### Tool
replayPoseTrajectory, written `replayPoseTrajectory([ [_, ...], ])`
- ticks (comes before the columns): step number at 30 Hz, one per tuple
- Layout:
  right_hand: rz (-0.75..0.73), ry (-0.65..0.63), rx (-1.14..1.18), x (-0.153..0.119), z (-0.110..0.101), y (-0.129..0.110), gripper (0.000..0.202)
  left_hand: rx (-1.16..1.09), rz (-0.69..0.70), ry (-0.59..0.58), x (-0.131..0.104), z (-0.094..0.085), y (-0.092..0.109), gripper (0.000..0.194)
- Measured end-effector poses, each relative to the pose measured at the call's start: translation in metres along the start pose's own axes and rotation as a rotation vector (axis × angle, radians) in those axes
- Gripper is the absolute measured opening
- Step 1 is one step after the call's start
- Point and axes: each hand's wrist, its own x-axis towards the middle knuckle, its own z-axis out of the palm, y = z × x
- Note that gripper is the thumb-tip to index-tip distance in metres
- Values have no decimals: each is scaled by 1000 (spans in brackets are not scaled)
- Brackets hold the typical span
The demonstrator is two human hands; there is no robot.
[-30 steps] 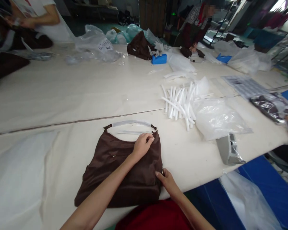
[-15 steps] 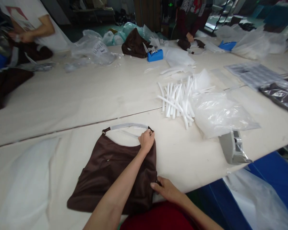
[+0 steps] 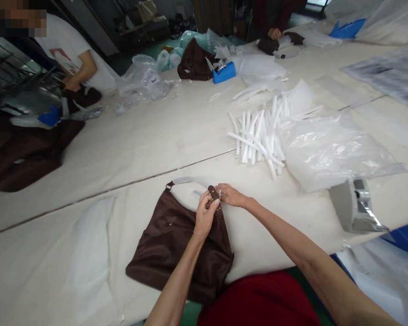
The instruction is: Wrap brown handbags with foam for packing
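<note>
On the near side of the white foam tubes (image 3: pixel 255 138), the brown bag (image 3: pixel 168 246) is being worked on, handle (image 3: pixel 187 180) already covered, strap end (image 3: pixel 212 192) being pinched by the left hand (image 3: pixel 204 215), right hand (image 3: pixel 231 196) at it, grip unclear, that end seemingly unfinished.

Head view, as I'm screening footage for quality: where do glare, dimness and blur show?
Head view: glints on the clear plastic bag and grey dispenser; head view: lower folds of the brown handbag look very dark; head view: the grey-streaked sheet at right looks blurred.
</note>
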Motion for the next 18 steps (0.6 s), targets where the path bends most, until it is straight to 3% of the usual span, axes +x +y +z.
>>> replayPoseTrajectory([
  [3, 49, -64, -64, -27, 11, -11, 24, -114, -111, -61, -8, 0, 18, 29],
  [7, 199, -18, -157, -81, 24, -30, 25, -225, -254, -174, -9, 14, 33, 37],
  [10, 390, 41, -129, -113, 32, -33, 28, -270, -331, -219, -12, 39, 28, 44],
  [13, 421, 79, -25, -145, 40, -21, 24, -324, -467, -216, -21, 63, 13, 53],
  [15, 384, 212, 77, -167, 41, -6, 27, -342, -541, -197, -24, 72, 2, 59],
  [18, 486, 603, 285, -198, 26, 20, 32, -296, -557, -166, -22, 77, -10, 62],
])
